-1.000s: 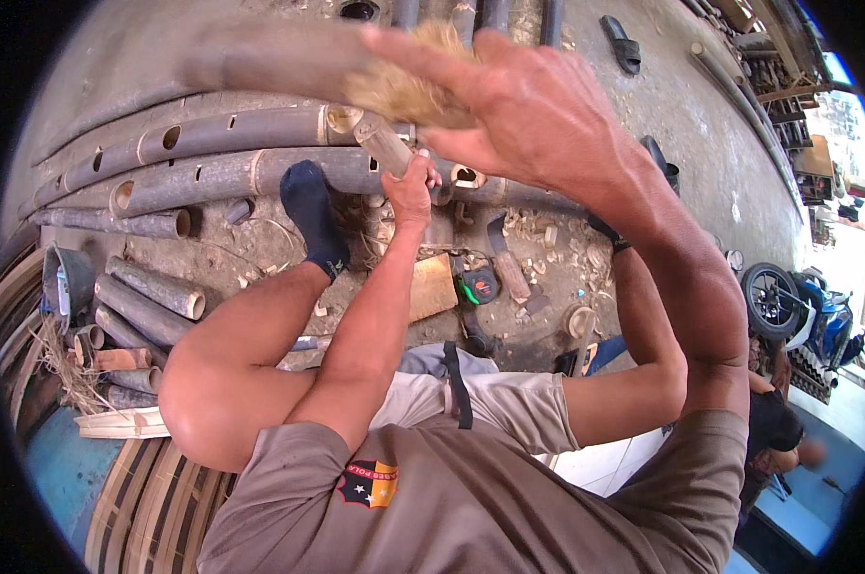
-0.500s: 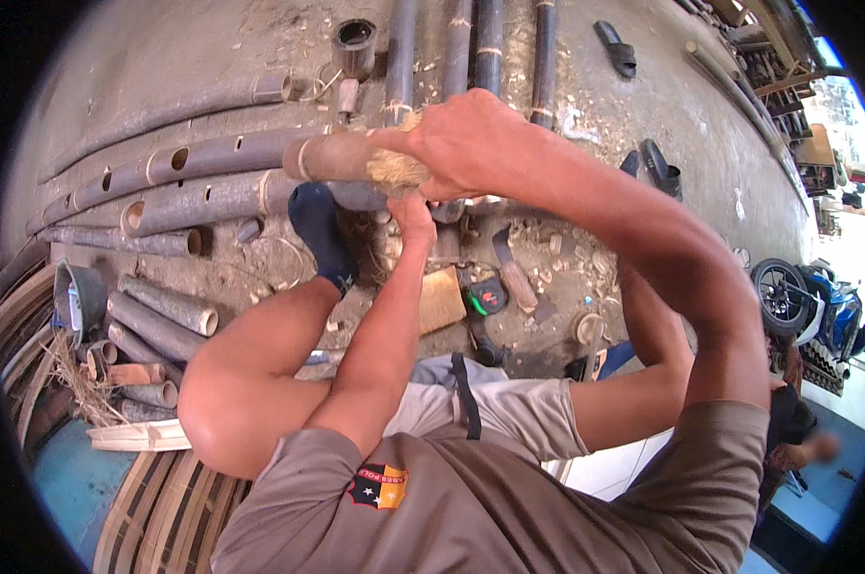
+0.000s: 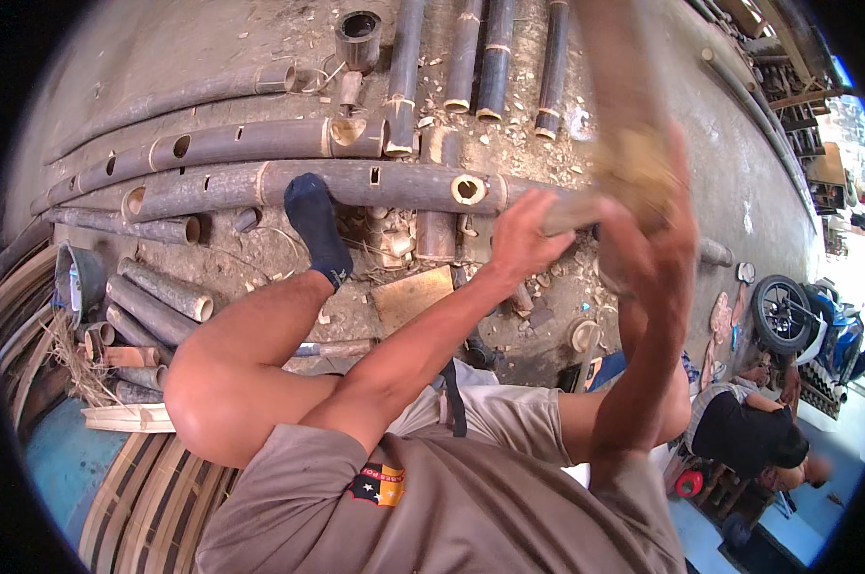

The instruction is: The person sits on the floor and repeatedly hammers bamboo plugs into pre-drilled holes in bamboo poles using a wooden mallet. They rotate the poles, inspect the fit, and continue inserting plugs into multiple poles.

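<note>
Since the earlier frame, both hands have moved to the right. The left hand's (image 3: 525, 239) grip is wrapped around a pale wooden stick (image 3: 568, 215), its free end toward the right hand (image 3: 657, 244). Motion smears the right hand beside a tan fibrous clump (image 3: 638, 174) and a brown length (image 3: 619, 72) reaching upward; I cannot tell whether its grip is closed. These 3 things are near the right part of a dark bamboo tube (image 3: 413, 186). Good handling probably means holding the stick firmly and keeping fingers clear of the moving length.
</note>
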`<state>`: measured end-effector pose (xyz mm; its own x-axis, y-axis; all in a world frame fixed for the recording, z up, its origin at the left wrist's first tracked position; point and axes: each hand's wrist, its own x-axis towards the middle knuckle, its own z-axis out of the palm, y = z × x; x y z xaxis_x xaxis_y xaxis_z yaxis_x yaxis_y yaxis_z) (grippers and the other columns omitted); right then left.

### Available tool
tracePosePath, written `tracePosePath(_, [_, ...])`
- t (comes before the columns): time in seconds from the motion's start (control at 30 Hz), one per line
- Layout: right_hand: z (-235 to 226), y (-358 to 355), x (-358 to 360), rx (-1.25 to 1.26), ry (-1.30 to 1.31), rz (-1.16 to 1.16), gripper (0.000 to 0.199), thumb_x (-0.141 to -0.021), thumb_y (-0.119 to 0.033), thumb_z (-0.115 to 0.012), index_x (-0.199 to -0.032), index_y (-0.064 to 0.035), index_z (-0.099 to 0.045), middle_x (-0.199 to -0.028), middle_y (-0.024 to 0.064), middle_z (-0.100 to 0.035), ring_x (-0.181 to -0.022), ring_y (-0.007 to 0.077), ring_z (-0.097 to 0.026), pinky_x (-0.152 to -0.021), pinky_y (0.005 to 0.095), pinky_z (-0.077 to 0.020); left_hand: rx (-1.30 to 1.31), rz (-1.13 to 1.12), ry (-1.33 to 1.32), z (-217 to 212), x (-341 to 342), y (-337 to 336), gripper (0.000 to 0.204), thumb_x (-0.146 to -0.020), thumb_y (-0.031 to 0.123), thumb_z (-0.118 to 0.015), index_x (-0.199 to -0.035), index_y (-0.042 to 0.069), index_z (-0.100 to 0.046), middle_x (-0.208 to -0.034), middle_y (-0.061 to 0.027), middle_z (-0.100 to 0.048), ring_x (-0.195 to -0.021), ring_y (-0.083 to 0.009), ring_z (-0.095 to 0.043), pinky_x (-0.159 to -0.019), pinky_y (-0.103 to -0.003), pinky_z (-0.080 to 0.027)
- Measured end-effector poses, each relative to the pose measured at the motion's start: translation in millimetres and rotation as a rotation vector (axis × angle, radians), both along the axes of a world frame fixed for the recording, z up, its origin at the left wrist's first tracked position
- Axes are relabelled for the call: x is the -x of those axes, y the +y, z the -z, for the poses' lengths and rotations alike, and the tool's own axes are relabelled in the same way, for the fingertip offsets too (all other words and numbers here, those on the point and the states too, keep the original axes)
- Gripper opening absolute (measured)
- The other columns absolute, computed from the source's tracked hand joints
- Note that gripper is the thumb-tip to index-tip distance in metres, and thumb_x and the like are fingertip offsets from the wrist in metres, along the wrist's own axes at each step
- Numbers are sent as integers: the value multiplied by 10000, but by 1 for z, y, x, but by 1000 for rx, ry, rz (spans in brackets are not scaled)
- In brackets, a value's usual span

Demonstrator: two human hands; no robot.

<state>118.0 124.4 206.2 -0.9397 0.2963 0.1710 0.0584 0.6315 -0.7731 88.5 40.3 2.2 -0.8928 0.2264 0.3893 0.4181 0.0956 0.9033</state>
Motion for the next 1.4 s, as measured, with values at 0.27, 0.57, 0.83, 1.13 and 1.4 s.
tracePosePath(0.27, [87, 28, -141, 610, 158, 672, 618, -962, -204, -725, -1480, 28, -480, -1233, 171, -666, -1047, 238, -670, -905, 367, -554, 364, 189, -41, 64, 12, 17, 445, -706, 325, -850, -1055, 145, -639, -993, -91, -622, -881, -380, -688, -734, -515, -559])
tracePosePath(0.57, [129, 17, -149, 655, -143, 728, 572, -962, -240, -709, -1438, 33, -547, -1236, 120, -688, -1110, 192, -629, -977, 333, -493, 639, 276, -69, 74, 20, 18, 392, -718, 315, -823, -1035, 158, -653, -980, -97, -644, -895, -362, -690, -762, -512, -560])
tracePosePath(0.83, [112, 14, -143, 611, -247, 514, 695, -939, -211, -736, -1534, 18, -459, -1279, 116, -662, -1140, 176, -614, -980, 325, -497, -50, -193, -244, 20, 83, -35, 404, -811, 260, -819, -1104, 49, -637, -925, -127, -697, -799, -223, -686, -736, -399, -555])
tracePosePath(1.13, [91, -22, -59, 532, -182, 141, 867, -911, -206, -762, -1604, 57, -313, -1382, 175, -640, -1240, 204, -615, -1064, 341, -473, -898, -293, -711, 49, 109, -85, 276, -890, 174, -739, -959, 43, -507, -744, -55, -565, -571, -160, -546, -626, -383, -597])
tracePosePath(1.4, [30, -32, 3, 238, -132, -68, 917, -853, -206, -800, -1615, -4, -331, -1292, 230, -707, -1186, 240, -681, -1050, 367, -498, -800, -325, -648, 48, 92, -78, 214, -884, 86, -754, -987, 47, -571, -846, -39, -615, -664, -161, -604, -650, -344, -529])
